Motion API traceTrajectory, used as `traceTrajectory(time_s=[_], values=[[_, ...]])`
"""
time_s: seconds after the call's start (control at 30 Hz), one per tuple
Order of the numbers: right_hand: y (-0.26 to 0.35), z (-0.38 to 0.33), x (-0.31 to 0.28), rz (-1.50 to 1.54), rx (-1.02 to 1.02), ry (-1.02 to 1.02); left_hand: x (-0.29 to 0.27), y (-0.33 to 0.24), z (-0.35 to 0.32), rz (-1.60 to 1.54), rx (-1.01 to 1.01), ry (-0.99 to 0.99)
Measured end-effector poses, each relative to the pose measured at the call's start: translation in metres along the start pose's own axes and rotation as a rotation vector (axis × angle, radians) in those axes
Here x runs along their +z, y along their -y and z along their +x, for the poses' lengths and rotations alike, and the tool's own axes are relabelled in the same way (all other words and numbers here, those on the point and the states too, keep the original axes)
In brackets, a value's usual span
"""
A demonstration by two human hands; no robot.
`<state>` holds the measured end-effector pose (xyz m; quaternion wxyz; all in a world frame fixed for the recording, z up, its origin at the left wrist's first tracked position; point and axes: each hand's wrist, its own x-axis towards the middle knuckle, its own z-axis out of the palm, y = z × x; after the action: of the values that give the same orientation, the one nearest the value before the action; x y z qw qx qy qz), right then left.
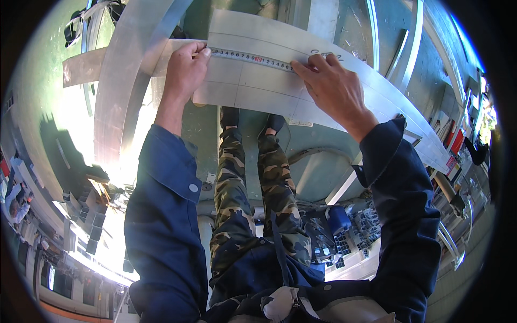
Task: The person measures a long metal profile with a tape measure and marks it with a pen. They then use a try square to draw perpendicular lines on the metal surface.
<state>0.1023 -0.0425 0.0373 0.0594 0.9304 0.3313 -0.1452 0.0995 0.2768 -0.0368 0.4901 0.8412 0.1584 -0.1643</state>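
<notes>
A long, pale metal panel (pixel 258 89) lies across in front of me, with thin dark lines and a handwritten mark on its face. A short length of measuring tape (pixel 245 57) stretches over it from left to right, flat against the surface. At the panel's left edge, my left hand (pixel 186 70) pinches the tape's end between thumb and fingers. My right hand (pixel 335 89) grips the tape's other end, its fingertips pressed down on the panel near the handwriting. Whatever the right palm covers is hidden.
Curved metal strips (pixel 121 102) stand at the left, one passing near the panel's left end. Beyond the panel are metal beams (pixel 323 19). A blue container (pixel 338 219) and trays of small parts (pixel 367 229) sit by my legs. Another person (pixel 19 207) is at the far left.
</notes>
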Motion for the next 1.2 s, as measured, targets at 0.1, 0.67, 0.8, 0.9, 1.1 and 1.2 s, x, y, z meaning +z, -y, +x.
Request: traceTrajectory(time_s=[0.1,0.67,0.8,0.9,1.1,1.2], values=[[0.0010,0.0002,-0.0017,-0.003,0.000,0.013,-0.0025,-0.0009,0.0009,0.008,-0.009,0.031],[0.0054,-0.0001,-0.0038,-0.002,-0.006,-0.023,-0.0048,-0.0036,0.0020,0.008,-0.044,0.077],[0.0055,0.0000,-0.0028,-0.024,-0.001,-0.006,-0.0032,-0.0011,0.0043,0.011,-0.025,0.077],[0.0070,-0.0007,-0.0042,-0.035,0.000,0.000,-0.0042,-0.0016,0.0037,0.016,-0.045,0.083],[0.0047,-0.0007,0.0004,-0.077,-0.015,0.022,-0.0021,-0.0037,0.0041,0.035,-0.057,0.077],[0.0047,-0.0004,0.0006,-0.081,-0.018,0.018,-0.0034,-0.0026,0.0053,0.032,-0.047,0.090]])
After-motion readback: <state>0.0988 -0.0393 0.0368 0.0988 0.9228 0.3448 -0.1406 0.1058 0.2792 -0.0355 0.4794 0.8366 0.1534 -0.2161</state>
